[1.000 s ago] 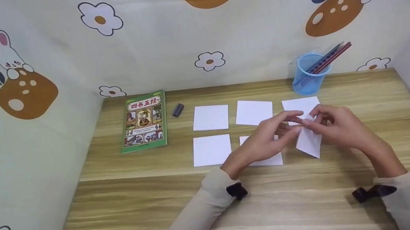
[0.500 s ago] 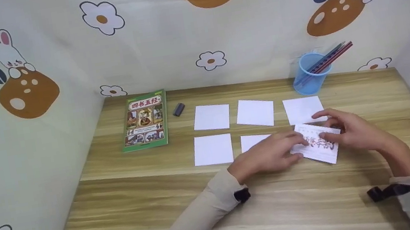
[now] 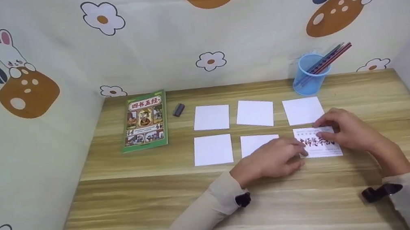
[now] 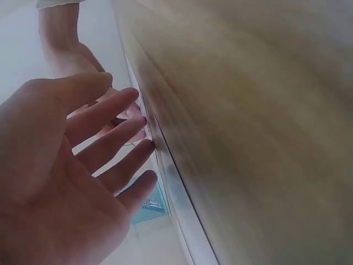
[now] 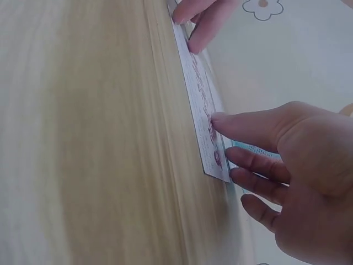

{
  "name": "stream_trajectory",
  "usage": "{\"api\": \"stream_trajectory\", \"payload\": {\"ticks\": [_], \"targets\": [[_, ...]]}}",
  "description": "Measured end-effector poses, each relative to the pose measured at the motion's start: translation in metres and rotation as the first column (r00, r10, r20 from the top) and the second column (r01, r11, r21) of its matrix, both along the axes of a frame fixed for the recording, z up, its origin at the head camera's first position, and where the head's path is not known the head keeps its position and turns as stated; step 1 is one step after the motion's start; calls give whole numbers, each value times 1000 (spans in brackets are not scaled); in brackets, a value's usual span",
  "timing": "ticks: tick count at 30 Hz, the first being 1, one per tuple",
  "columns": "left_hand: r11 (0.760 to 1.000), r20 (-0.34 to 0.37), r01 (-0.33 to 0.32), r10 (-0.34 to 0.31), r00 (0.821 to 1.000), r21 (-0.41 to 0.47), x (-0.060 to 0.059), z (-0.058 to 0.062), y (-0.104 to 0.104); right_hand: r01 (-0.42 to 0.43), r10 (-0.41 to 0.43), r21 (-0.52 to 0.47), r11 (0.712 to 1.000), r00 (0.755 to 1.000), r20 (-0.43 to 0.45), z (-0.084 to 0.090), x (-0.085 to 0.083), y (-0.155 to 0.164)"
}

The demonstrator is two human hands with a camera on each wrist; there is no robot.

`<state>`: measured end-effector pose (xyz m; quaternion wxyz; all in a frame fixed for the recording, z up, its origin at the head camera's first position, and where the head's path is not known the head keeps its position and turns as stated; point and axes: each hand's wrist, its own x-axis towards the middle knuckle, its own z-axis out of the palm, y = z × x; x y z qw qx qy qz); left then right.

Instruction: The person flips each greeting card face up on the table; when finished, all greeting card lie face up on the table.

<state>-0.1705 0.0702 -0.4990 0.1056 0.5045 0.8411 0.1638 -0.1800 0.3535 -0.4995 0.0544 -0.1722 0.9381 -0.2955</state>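
Two hands | left hand (image 3: 274,159), right hand (image 3: 345,132) | seemingly pressing printed card (image 3: 318,142) flat

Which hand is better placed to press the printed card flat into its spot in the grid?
Right, probably. The right hand already lies over the printed card, fingers on its face; the left hand only touches its near-left edge.

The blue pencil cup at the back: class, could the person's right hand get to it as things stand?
Probably yes. The right hand rests on the printed card, and only a flat white card lies between it and the blue pencil cup, so nothing upright blocks the way.
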Motion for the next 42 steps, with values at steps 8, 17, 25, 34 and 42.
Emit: {"api": "stream_trajectory", "payload": {"ticks": [8, 17, 25, 34, 42], "targets": [[981, -77, -181, 186, 980, 61, -3, 9, -40, 10, -10, 0, 1000, 999, -43, 1, -1, -15], [942, -57, -336, 336, 940, 18, -19, 13, -97, -156, 151, -41, 987, 981, -118, 3, -2, -68], [923, -33, -377, 376, 926, -77, -13, 5, -113, -195, 200, 59, 979, 974, -102, -5, -1, -106], [918, -38, -394, 392, 919, -51, -12, 5, -113, -195, 203, 97, 976, 976, -77, -2, 5, -122], [915, -3, -401, 401, 916, -38, -12, 3, -112, -193, 195, 57, 980, 980, -28, -3, 6, -123]]}}
